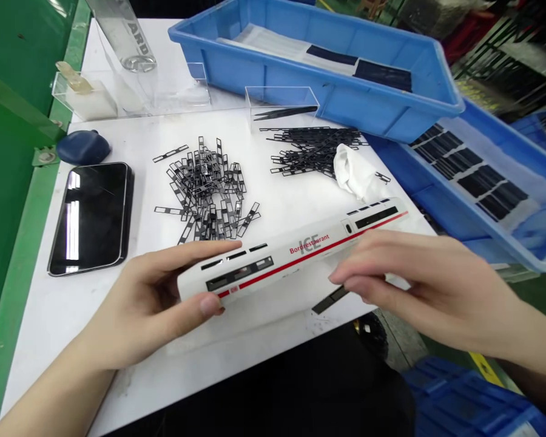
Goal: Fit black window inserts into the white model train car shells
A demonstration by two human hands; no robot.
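Observation:
A white model train car body (282, 252) with a red stripe and "Bordrestaurant" lettering lies tilted across the front of the table. My left hand (159, 297) grips its left end, thumb on the near side and fingers over the far edge. Between the thumb and fingers of my right hand (404, 273) is a dark window strip (330, 300), held just below the car body's right half. A dark insert shows in the car's left window opening, and another in the right one. Beyond the car lies a loose pile of black window frames (204, 182).
A second heap of thin black strips (313, 145) lies beside a crumpled white cloth (352, 170). Tweezers (286, 113) rest in a clear box. A phone (91, 215) and dark blue object (82, 147) sit left; blue bins (327, 79) stand at the back and right.

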